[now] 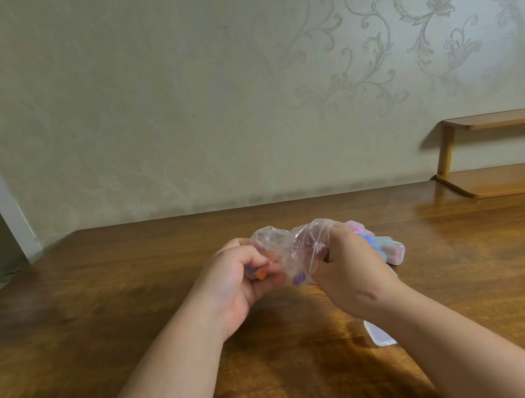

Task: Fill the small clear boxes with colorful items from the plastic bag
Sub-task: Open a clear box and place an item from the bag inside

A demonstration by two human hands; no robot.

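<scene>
Plastic bag (290,249) held above tabletop (131,286), gripped by left hand (242,277) and right hand (342,265), filled clear boxes (387,245) behind; step: drawing out items; next needs an open box.

No writing, label, brand, number or sign can be read anywhere, neither on the plastic bag (280,247), the small clear boxes (394,250), the bench (100,308) nor the patterned wall (170,93).
</scene>
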